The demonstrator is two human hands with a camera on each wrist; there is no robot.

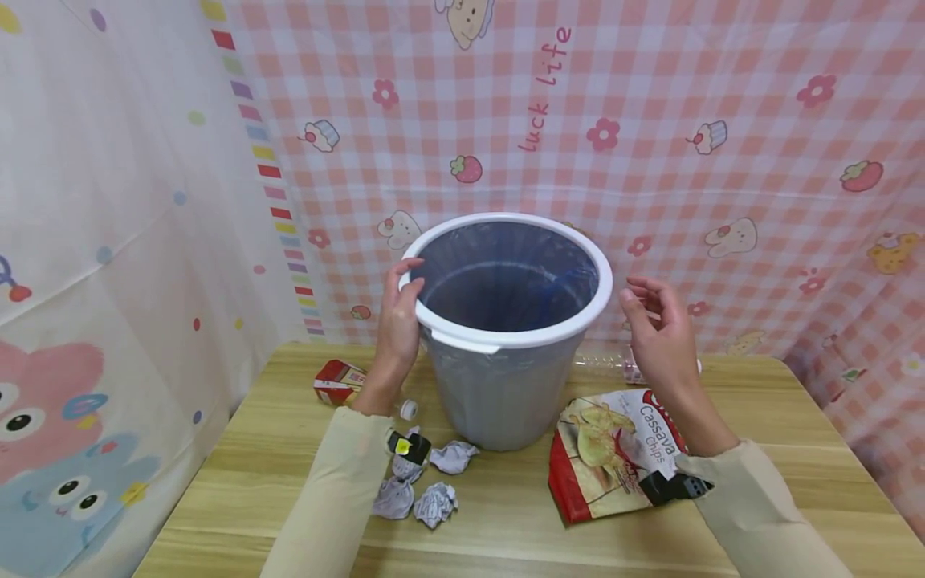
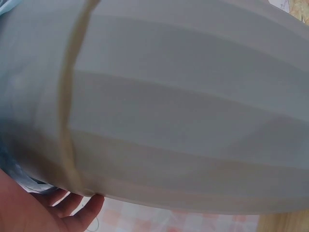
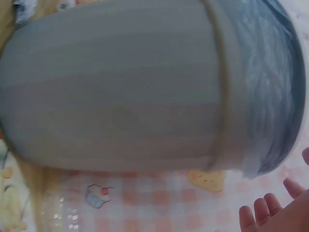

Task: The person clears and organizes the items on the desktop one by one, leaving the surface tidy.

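Note:
A grey trash can (image 1: 499, 393) with a white rim (image 1: 506, 337) stands upright on the table, lined with a thin translucent bag (image 1: 506, 281). My left hand (image 1: 397, 325) holds the rim at its left side, the thumb near the inner edge. The left wrist view shows its fingers (image 2: 87, 212) bent against the can beside a tan band (image 2: 65, 96). To the right of the rim, my right hand (image 1: 663, 333) is apart from the can, its fingers loosely bent and holding nothing. The same hand (image 3: 280, 212) shows at the lower corner of the right wrist view.
Several crumpled paper balls (image 1: 436, 504) lie in front of the can. A cassava chips bag (image 1: 607, 457) lies at the right, with a clear plastic bottle (image 1: 603, 364) behind it. A red box (image 1: 338, 381) and a white bottle cap (image 1: 409, 410) are at the left.

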